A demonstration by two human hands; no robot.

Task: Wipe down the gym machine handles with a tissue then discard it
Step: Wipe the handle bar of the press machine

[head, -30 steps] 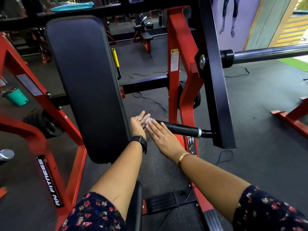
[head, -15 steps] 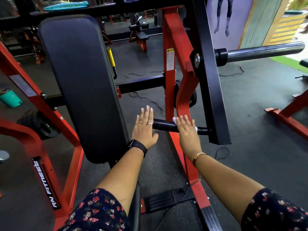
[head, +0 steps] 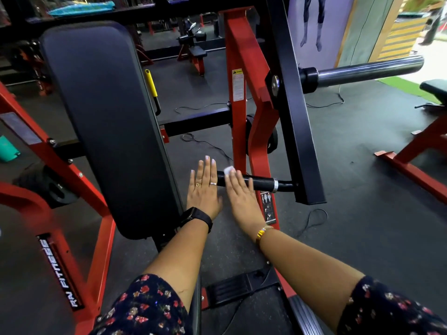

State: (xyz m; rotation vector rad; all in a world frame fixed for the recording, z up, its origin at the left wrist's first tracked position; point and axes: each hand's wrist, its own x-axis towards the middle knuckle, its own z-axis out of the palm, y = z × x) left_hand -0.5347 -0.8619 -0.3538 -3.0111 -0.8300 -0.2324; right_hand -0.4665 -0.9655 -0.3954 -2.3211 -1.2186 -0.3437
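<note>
Your right hand [head: 239, 197] presses the crumpled white tissue [head: 229, 169] flat-fingered onto the black cylindrical handle [head: 260, 183] to wipe it, left hand [head: 204, 189] spread open beside its free end.

Swept the right hand [head: 239, 197] and the tissue [head: 229, 170] along the handle [head: 258, 183] from its free end toward the metal ring [head: 275, 185], then drew both back. Ended near the free end, fingers straight across the grip, tissue showing white past the fingertips, just beside the left hand [head: 204, 189]. Turned the left hand from a cupped pose at the handle tip to a flat one, back upward, fingers straight and together. Bared more black grip between right hand and ring than half a second before.
</note>
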